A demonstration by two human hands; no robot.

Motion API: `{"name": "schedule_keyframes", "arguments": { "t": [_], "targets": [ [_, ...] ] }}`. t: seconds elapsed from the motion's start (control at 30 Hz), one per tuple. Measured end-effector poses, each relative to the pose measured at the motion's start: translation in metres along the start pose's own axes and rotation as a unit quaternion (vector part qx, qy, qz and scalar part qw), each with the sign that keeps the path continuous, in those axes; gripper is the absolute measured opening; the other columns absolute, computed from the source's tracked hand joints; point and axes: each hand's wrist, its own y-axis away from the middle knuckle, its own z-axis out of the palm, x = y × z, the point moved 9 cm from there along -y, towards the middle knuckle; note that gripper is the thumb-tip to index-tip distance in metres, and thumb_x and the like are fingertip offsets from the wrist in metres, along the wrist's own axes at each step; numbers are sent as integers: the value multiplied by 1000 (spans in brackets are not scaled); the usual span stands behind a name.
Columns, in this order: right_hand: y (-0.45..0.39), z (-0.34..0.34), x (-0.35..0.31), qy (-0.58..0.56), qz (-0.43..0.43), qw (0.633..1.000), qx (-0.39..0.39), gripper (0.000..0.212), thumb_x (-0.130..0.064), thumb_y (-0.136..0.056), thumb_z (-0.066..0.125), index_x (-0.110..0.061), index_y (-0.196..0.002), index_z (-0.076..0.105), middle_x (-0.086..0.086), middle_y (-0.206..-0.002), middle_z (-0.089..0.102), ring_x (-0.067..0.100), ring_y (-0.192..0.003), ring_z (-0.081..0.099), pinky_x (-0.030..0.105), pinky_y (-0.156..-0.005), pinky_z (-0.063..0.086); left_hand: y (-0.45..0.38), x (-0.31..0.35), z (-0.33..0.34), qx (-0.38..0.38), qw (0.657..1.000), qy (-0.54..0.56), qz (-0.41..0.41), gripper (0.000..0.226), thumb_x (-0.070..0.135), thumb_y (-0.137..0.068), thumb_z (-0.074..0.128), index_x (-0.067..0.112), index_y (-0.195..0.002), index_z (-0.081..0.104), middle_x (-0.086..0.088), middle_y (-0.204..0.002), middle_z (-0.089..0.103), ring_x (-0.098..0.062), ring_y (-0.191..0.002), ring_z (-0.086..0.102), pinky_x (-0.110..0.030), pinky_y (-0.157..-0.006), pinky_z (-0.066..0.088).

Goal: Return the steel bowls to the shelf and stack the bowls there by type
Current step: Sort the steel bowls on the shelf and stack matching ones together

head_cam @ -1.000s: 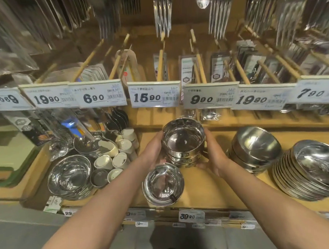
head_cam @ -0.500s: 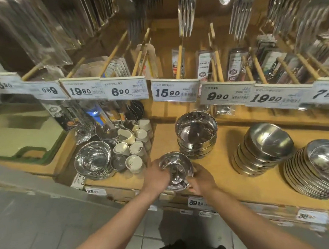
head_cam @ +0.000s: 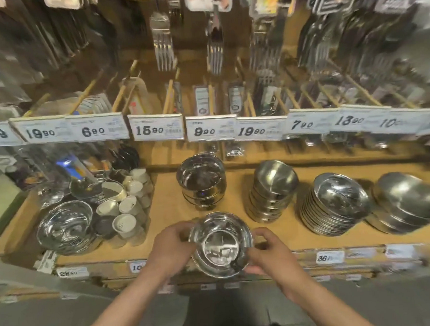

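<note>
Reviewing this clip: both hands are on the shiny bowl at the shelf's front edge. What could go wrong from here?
1. The shiny bowl sits at the shelf's front lip, gripped only at its rim by the left hand and right hand; it could slip to the floor.
2. The tall stack directly behind could be knocked when the bowl moves back.
3. It might land on the matte stack, mixing types.

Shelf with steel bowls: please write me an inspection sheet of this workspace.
Surface: wooden shelf, price tags along its front edge.
Job's things: shiny bowl at the shelf's front edge; straight-sided bowl stack behind it; rounded bowl stack and plate stack to the right.
Clutter: white cups, glass bowl at left.
Grippers: left hand and right hand grip the shiny bowl's sides.
Cables: nothing seen.
Surroundings: hanging forks, price labels, tiled floor.
</note>
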Motion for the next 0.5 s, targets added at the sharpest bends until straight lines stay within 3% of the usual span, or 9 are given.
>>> {"name": "schedule_keyframes", "arguments": {
  "t": [0.07, 0.13, 0.2, 0.27, 0.33, 0.37, 0.5],
  "targets": [
    [10, -41, -10, 4, -30, 999, 37, 25, -9, -81, 74, -34, -86, 73, 0, -86, 77, 14, -78, 75, 25, -65, 58, 3, 35, 17, -10, 999, 15, 37, 29, 15, -79, 76, 38, -96, 76, 20, -80, 74, 2, -71, 65, -12, -58, 43],
    [22, -82, -21, -10, -53, 996, 67, 20, -10, -83, 75, -29, -90, 73, 2, -83, 68, 17, -75, 67, 33, -68, 58, 6, 72, 38, -24, 997, 20, 71, 24, 8, -81, 72, 26, -96, 78, 14, -81, 74, -10, -74, 66, -18, -59, 45],
    [32, -118, -27, -33, -61, 995, 67, 27, -7, -84, 75, -24, -105, 72, 9, -85, 60, 22, -79, 68, 45, -76, 63, 11, 108, 62, -44, 993, 37, 98, 23, -3, -84, 66, 8, -101, 76, 3, -81, 73, -21, -72, 63, -28, -63, 47],
    [41, -157, -31, -39, -63, 994, 79, 41, 0, -85, 72, -21, -121, 67, 14, -85, 66, 28, -82, 75, 42, -73, 64, 18, 144, 91, -78, 984, 89, 133, 23, -15, -88, 61, -11, -109, 67, -6, -77, 70, -20, -63, 60, -30, -57, 45],
    [46, -195, -36, -45, -69, 991, 102, 47, 4, -85, 71, -21, -125, 65, 10, -86, 76, 26, -80, 76, 36, -69, 64, 23, 172, 114, -62, 981, 88, 160, 13, -6, -92, 64, -3, -104, 70, 3, -59, 67, -5, -51, 58, -18, -46, 45],
    [49, -214, -39, -57, -72, 989, 116, 48, 6, -85, 70, -20, -125, 65, 9, -85, 77, 24, -77, 76, 31, -66, 63, 25, 183, 127, -52, 981, 92, 160, 7, 4, -92, 67, 3, -97, 72, -1, -58, 67, -4, -51, 58, -16, -46, 45],
    [46, -271, -56, -87, -80, 985, 129, 51, 7, -88, 65, -13, -134, 58, 24, -101, 73, 27, -82, 73, 33, -71, 64, 31, 222, 179, -58, 980, 116, 147, 23, 22, -79, 74, 2, -89, 68, -13, -67, 63, -20, -66, 62, -38, -66, 56]
  ]
}}
